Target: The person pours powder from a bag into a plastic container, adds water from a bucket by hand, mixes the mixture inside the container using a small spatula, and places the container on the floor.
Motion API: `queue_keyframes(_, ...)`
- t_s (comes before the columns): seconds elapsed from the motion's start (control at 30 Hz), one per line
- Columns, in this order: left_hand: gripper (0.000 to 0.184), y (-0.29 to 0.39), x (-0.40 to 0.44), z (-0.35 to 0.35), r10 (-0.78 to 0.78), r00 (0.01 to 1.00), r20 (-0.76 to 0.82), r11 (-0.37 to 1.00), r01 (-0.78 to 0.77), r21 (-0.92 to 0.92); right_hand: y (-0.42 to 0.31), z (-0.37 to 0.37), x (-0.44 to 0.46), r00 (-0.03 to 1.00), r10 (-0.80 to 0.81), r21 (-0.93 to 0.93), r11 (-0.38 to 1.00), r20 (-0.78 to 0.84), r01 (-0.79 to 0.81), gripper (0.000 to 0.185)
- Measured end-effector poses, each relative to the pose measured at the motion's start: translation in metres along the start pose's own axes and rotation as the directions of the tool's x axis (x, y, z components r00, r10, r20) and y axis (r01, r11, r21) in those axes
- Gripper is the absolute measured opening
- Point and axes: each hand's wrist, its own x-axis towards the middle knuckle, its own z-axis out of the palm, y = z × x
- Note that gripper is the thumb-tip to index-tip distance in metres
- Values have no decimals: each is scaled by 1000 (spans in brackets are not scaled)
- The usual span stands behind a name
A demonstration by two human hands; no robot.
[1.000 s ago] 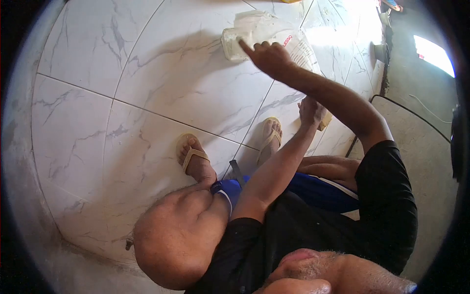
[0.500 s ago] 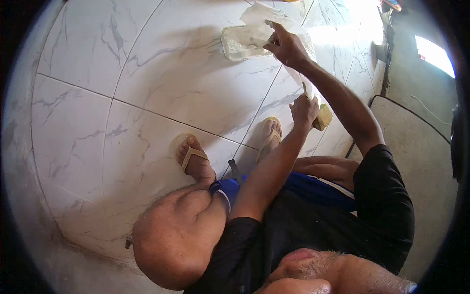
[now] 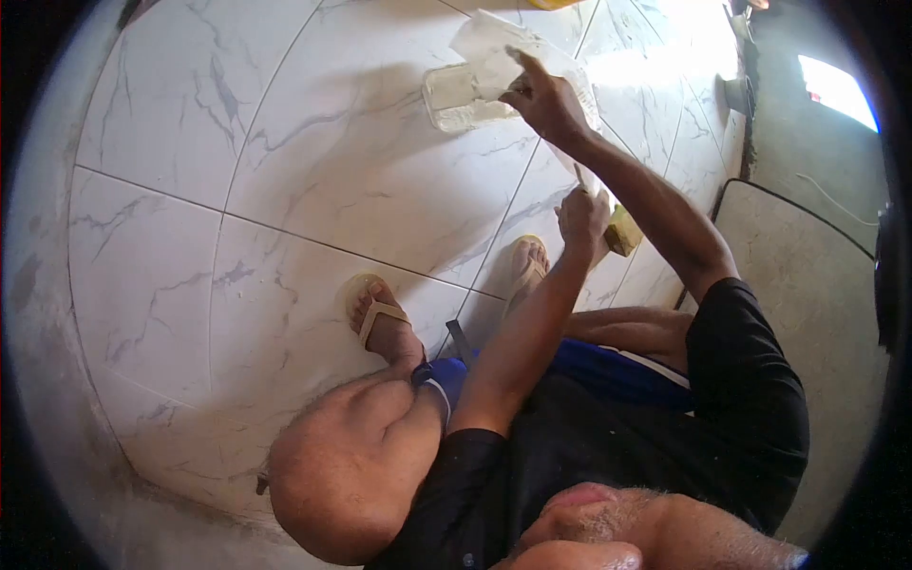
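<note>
A clear plastic tray (image 3: 461,100) with pale material in it lies on the floor. A whitish plastic bag (image 3: 494,38) rises behind it and runs down toward my left hand. My right hand (image 3: 546,100) is above the tray's right side, index finger extended, the other fingers closed on something pale and thin that I cannot make out. Lower down, my left hand (image 3: 582,217) is closed around the lower end of the bag, with a thin dark-tipped piece sticking up from it. A yellowish-green block (image 3: 623,231) is just right of my left hand.
White marbled tiles (image 3: 313,171) cover the floor. My sandalled feet (image 3: 380,309) are below the tray. At the right are a grey wall (image 3: 807,123) and a dark-edged pale panel (image 3: 788,247). A yellow object (image 3: 553,4) shows at the top edge.
My right hand has gone from pointing over the tray to a closed grip by its right side. The bag has lifted off the tray. My left hand has moved slightly left, exposing the block.
</note>
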Motion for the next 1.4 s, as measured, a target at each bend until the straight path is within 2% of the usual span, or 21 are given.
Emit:
queue_keyframes(0.1, 41, -7, -5, 5, -28, 999, 30, 999, 27, 30, -3, -6, 1, 999, 24, 17, 1000, -21, -24, 68)
queue_keyframes(0.2, 42, -14, -5, 6, -11, 1000, 28, 998, 9, 66, 4, -4, 1, 1000, -3, -3, 1000, 31, 3, 66)
queue_keyframes(0.23, 42, -15, -2, 3, -2, 1000, 17, 997, 1, 77, -3, -6, -2, 996, -34, 18, 999, -77, 35, 61)
queue_keyframes(0.33, 42, -18, -5, 4, 3, 1000, 7, 997, -4, 83, 6, -4, 0, 998, -35, -25, 999, 43, 36, 49)
queue_keyframes(0.37, 42, -18, -4, 2, 10, 1000, 8, 997, -10, 77, 8, -4, -1, 999, -24, -19, 1000, 44, 25, 37)
queue_keyframes(0.47, 41, -23, 3, 3, 27, 998, -49, 996, -23, 87, 12, 2, 0, 982, -182, -23, 983, -49, 181, 28)
queue_keyframes(0.5, 41, -22, 2, 0, 41, 998, -55, 994, -35, 106, 8, -4, 0, 991, -131, 10, 991, -23, 131, 19)
queue_keyframes(0.53, 40, -19, 4, -2, 59, 996, -64, 991, -50, 122, 4, -9, 3, 992, -127, 22, 992, -28, 127, 18)
queue_keyframes(0.63, 41, -13, -1, -8, 8, 992, -126, 1000, -6, 14, -2, -25, 1, 992, -115, 59, 991, -52, 118, 16)
queue_keyframes(0.73, 38, -16, -3, -9, 39, 980, -197, 999, -37, 14, -9, -49, -8, 989, -96, 114, 988, -113, 109, 16)
queue_keyframes(0.83, 34, -23, -3, -15, 79, 957, -281, 995, -57, 86, -19, -75, -17, 979, -8, 204, 978, -204, 51, 16)
queue_keyframes(0.87, 35, -26, -2, -16, 99, 946, -308, 991, -65, 117, -15, -78, -17, 982, 34, 234, 972, -188, 11, 15)
queue_keyframes(0.93, 46, -33, -1, -16, 145, 930, -337, 984, -100, 148, -4, -82, -26, 978, 129, 291, 954, -162, -78, 15)
queue_keyframes(0.97, 50, -37, -3, -16, 165, 918, -362, 983, -120, 142, 7, -86, -27, 973, 124, 394, 918, -197, -37, 14)
queue_keyframes(1.0, 54, -36, -4, -20, 178, 902, -394, 982, -136, 132, 2, -93, -27, 969, 100, 404, 915, -228, 1, 16)
queue_keyframes(1.03, 65, -34, -4, -22, 159, 914, -374, 986, -129, 104, -5, -95, -29, 960, 157, 381, 923, -232, -59, 16)
queue_keyframes(1.07, 64, -33, -5, -23, 162, 904, -395, 986, -134, 98, -13, -97, -33, 945, 220, 358, 925, -242, -123, 17)
queue_keyframes(1.17, 64, -27, -4, -25, 164, 881, -444, 986, -150, 65, -17, -104, -37, 953, 78, 213, 977, -294, -15, 16)
queue_keyframes(1.27, 63, -21, -9, -26, 150, 872, -465, 988, -146, 44, -19, -100, -36, 963, 134, 268, 961, -235, -68, 12)
queue_keyframes(1.4, 60, -23, -2, -30, 175, 831, -528, 984, -161, 73, -27, -100, -37, 948, 122, 317, 948, -296, -23, 16)
